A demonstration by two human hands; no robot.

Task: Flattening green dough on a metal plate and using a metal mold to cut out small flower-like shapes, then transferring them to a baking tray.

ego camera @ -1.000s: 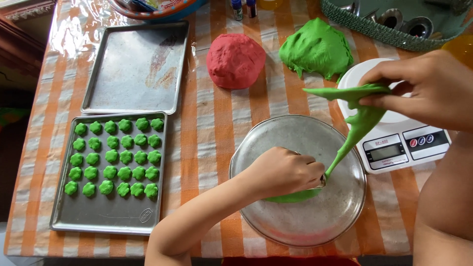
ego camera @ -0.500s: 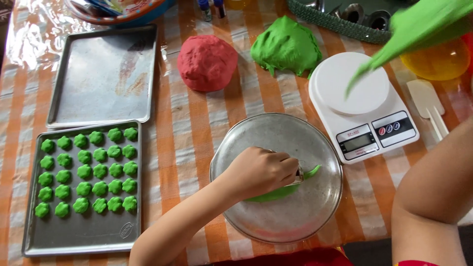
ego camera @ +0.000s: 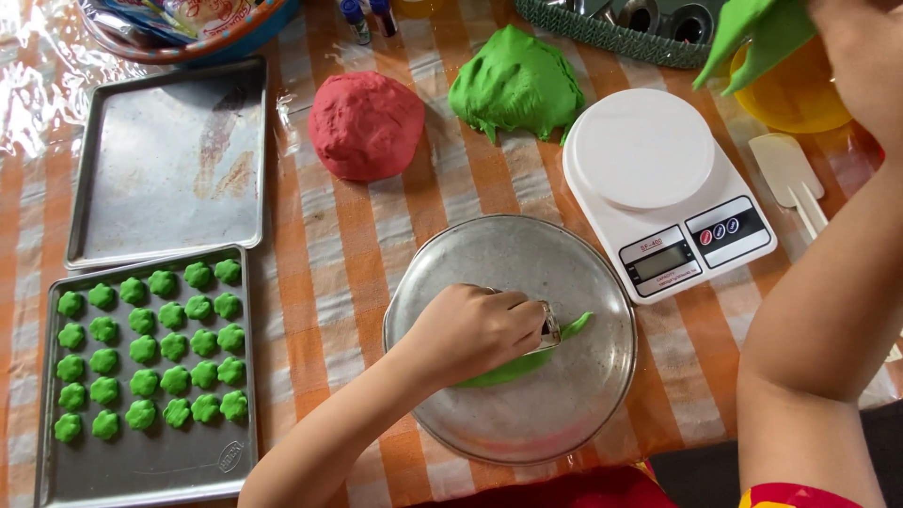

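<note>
A flat strip of green dough lies in the round metal pan. My left hand presses a small metal cutter onto it, fingers closed around it. Beyond the pan, past the white scale, my right hand grips a lifted piece of green dough.
</note>
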